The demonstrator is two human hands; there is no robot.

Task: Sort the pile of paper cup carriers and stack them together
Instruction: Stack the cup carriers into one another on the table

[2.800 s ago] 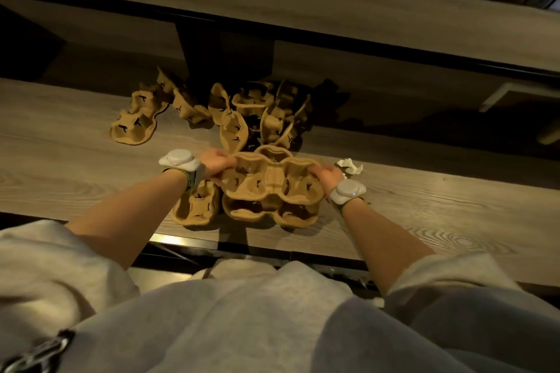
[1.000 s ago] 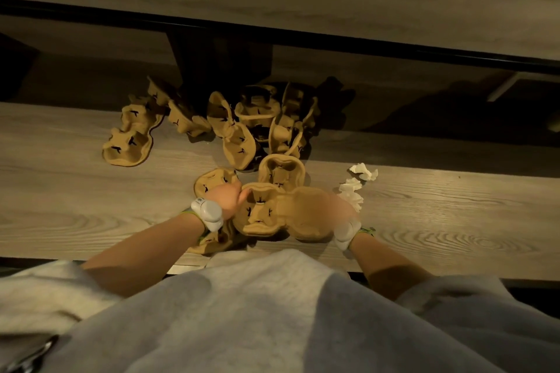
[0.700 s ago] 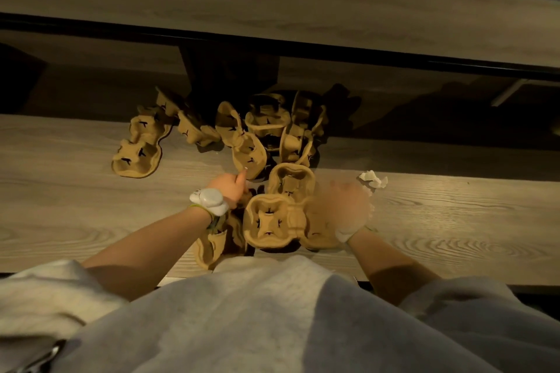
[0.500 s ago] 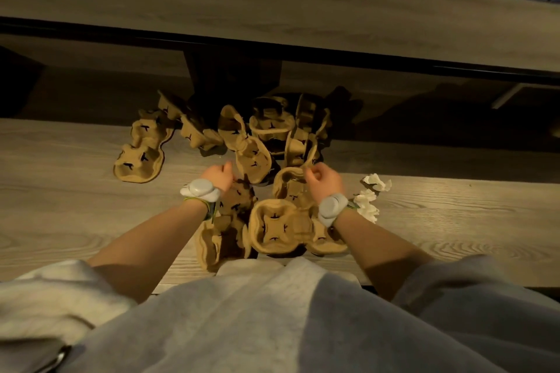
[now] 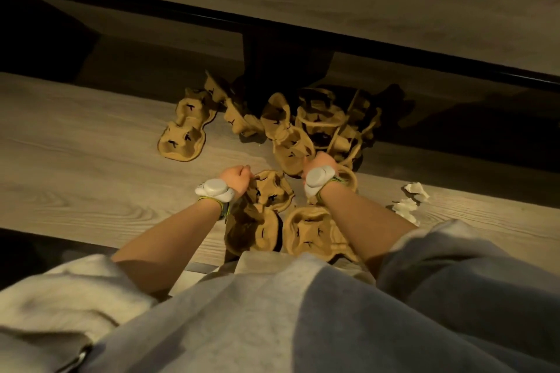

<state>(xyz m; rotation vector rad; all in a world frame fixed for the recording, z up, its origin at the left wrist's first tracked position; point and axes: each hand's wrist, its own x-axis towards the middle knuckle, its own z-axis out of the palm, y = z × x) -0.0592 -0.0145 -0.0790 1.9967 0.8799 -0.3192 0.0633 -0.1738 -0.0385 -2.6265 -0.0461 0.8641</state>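
Note:
Brown paper cup carriers lie on a wooden counter (image 5: 91, 179). A loose pile of carriers (image 5: 330, 121) sits at the back, half in shadow. A four-cup carrier stack (image 5: 312, 233) lies by the front edge under my right forearm. Left of that stack is a two-cup carrier (image 5: 266, 195); my left hand (image 5: 236, 177) is closed on its far left rim. My right hand (image 5: 319, 160) is at the near edge of the pile, fingers curled against a tilted carrier (image 5: 291, 148). Its fingertips are hidden behind the wrist device.
A flat two-cup carrier (image 5: 185, 130) lies alone at the left, with another carrier (image 5: 239, 118) leaning beside it. Crumpled white paper (image 5: 409, 200) lies to the right. A raised wooden ledge (image 5: 333, 3) and a dark gap run behind the pile.
Both hands have let go of the four-cup stack, which now rests by the front edge. My left hand moved to the two-cup carrier and my right hand reached forward to the pile.

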